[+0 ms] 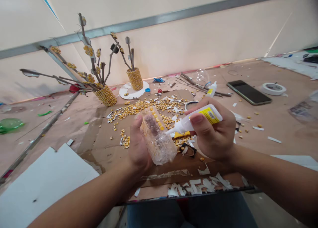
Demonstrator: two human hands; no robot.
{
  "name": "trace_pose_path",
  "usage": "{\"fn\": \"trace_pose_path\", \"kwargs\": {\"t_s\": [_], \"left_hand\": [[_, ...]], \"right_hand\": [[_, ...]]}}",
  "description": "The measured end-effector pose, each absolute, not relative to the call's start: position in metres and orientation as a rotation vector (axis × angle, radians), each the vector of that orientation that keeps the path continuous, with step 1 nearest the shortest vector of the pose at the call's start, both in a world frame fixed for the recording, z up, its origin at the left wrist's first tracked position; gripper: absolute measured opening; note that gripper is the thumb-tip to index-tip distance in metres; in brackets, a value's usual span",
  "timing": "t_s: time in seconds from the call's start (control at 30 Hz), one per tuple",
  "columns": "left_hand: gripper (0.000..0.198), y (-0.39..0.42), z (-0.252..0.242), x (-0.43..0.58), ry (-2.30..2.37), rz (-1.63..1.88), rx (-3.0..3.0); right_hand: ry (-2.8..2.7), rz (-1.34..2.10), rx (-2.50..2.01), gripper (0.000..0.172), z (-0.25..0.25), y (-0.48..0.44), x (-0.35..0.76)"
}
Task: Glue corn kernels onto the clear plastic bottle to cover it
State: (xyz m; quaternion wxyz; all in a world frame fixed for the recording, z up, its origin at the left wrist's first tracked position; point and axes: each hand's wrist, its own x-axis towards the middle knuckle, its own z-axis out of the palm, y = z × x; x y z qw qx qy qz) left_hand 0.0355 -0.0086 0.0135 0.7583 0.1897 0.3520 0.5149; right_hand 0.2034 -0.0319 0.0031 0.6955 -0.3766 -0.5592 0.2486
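Observation:
My left hand (139,148) is wrapped round a clear plastic bottle (162,148), tilted over the table, with a row of yellow corn kernels (157,118) stuck along its upper side. In my right hand (216,132) is a white glue bottle (188,122) with a yellow label. Its nozzle points down left and meets, or nearly meets, the plastic near the row's lower end. Behind both hands, loose corn kernels (146,104) lie heaped on cardboard. A yellow-handled tool (181,134) lies partly hidden beneath the glue bottle.
Two kernel-covered pots, one at left (106,95) and one farther back (135,79), hold twigs. A phone (249,92) and a tape roll (274,88) lie at right. White card (49,181) covers the left front. Paper scraps (191,187) line the front edge.

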Motion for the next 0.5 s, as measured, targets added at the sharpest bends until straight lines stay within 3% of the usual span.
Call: {"fn": "trace_pose_path", "kwargs": {"t_s": [0.17, 0.5], "left_hand": [[0.049, -0.0101, 0.0135, 0.0365, 0.770, 1.069, 0.446], [0.053, -0.0076, 0.0097, 0.0362, 0.711, 1.022, 0.370]], "right_hand": [[-1.263, 0.533, -0.857, 0.025, 0.0023, -0.0309, 0.2043], [-1.322, 0.442, -0.884, 0.029, 0.0034, -0.0326, 0.2076]]}}
